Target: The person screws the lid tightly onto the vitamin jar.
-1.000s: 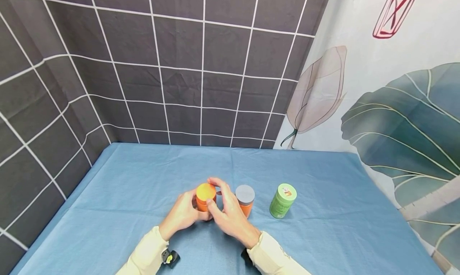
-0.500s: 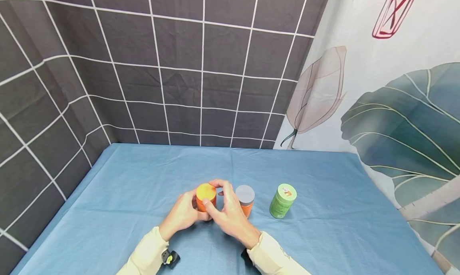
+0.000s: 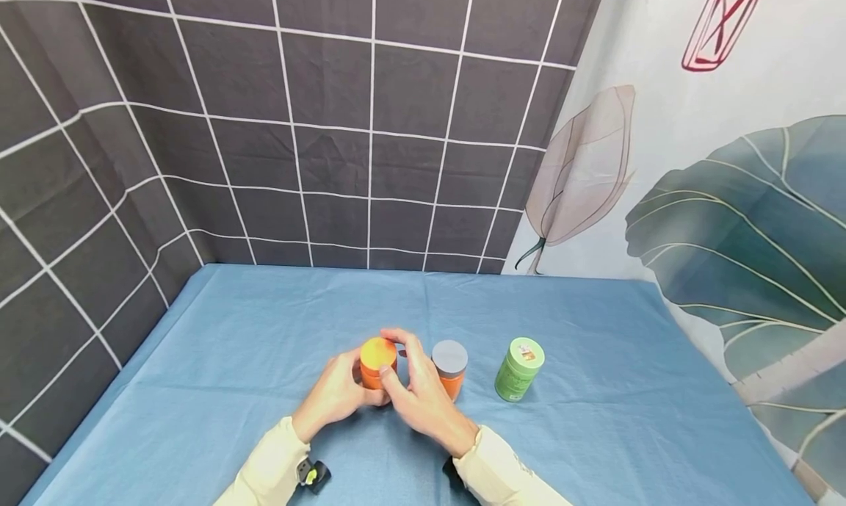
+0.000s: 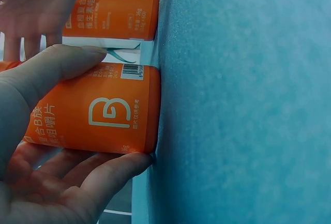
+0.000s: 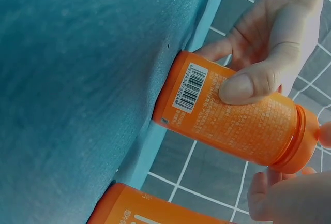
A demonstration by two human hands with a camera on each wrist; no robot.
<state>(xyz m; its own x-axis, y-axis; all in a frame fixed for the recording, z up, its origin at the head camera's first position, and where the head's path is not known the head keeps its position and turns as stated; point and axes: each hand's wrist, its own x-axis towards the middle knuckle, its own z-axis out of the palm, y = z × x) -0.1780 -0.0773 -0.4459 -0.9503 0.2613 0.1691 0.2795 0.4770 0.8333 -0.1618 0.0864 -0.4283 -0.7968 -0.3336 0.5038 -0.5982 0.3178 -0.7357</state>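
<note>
An orange pill bottle [image 4: 111, 113] stands on the blue cloth, its base touching the surface. My left hand [image 3: 338, 394] grips the body of it, thumb on one side and fingers round the other. In the right wrist view the left thumb presses beside a printed barcode. My right hand [image 3: 426, 399] holds the orange cap [image 3: 379, 352] between thumb and fingertips; the cap sits on the bottle. Just right of that hand stands a second orange bottle [image 3: 452, 386] with a grey lid [image 3: 449, 358], partly hidden behind the hand.
A green bottle [image 3: 514, 380] with a pale green lid stands farther right. Blue cloth [image 3: 264, 315] covers the table. Behind it hangs a dark gridded curtain [image 3: 330, 153], with a white leaf-printed one [image 3: 595, 219] at the right.
The right thumb and fingers shift slightly back and forth round the cap. The left hand and the bottles keep their places.
</note>
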